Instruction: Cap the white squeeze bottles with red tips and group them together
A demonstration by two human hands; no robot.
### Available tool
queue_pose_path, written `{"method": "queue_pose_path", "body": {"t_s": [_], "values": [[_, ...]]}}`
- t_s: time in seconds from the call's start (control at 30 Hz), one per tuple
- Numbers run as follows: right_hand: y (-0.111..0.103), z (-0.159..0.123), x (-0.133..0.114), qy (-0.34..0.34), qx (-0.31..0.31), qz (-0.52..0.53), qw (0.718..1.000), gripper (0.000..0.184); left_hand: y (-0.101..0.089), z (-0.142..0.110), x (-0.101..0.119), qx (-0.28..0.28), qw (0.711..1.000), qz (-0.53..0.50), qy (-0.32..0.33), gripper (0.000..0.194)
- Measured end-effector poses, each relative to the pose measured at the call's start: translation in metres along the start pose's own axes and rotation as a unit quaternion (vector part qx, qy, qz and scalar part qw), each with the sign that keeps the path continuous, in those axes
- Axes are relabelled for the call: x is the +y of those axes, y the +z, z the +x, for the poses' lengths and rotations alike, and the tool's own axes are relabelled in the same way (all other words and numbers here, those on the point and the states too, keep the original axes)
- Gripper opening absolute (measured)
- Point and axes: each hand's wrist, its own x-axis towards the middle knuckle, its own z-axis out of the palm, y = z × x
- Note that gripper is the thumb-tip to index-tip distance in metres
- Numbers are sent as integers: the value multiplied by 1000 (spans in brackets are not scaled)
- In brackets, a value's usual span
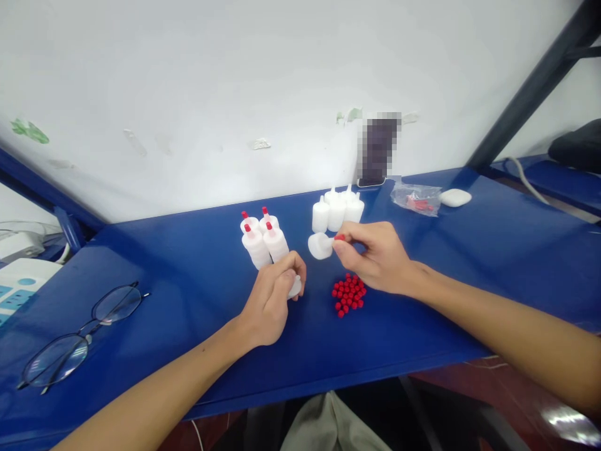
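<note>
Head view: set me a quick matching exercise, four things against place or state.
1. right hand
2. loose red caps
3. eyeglasses
4. clear bag

A. beside a rounded white object
B. bunched between the forearms
C. pinching a red tip
D. near the left end of the blue table

1-C, 2-B, 3-D, 4-A

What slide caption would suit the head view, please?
Left hand holds a white part; right hand pinches a red-tipped white nozzle near loose red caps.

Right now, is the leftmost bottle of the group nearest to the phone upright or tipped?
Upright: the bottle stands on the blue table, its bare white nozzle pointing up.
</note>
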Motion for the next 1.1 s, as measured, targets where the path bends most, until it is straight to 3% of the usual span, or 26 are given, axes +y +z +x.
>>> {"method": "queue_pose_path", "body": {"t_s": [0.1,0.2,0.33,0.43,0.57,0.67,0.9,1.1], "values": [[2,1,9,56,-109,-22,992,30,-2,1,2,-25,999,38,-15,32],[6,0,11,91,-251,-56,962,30,-2,2,3,-46,995,87,7,38],[9,-1,8,90,-316,-53,943,24,0,2,3,-64,986,138,62,43],[8,-1,6,78,-280,-68,954,27,1,1,3,-45,989,126,64,47],[5,-1,3,39,-140,-44,988,28,2,1,3,-1,996,81,32,53],[5,-3,-2,-17,-55,19,998,23,2,1,3,10,998,66,14,51],[15,-6,-13,-124,-81,-16,989,24,2,2,1,2,998,59,19,49],[16,-5,-16,-158,-28,-42,986,20,2,2,5,-10,999,43,12,50]]}}
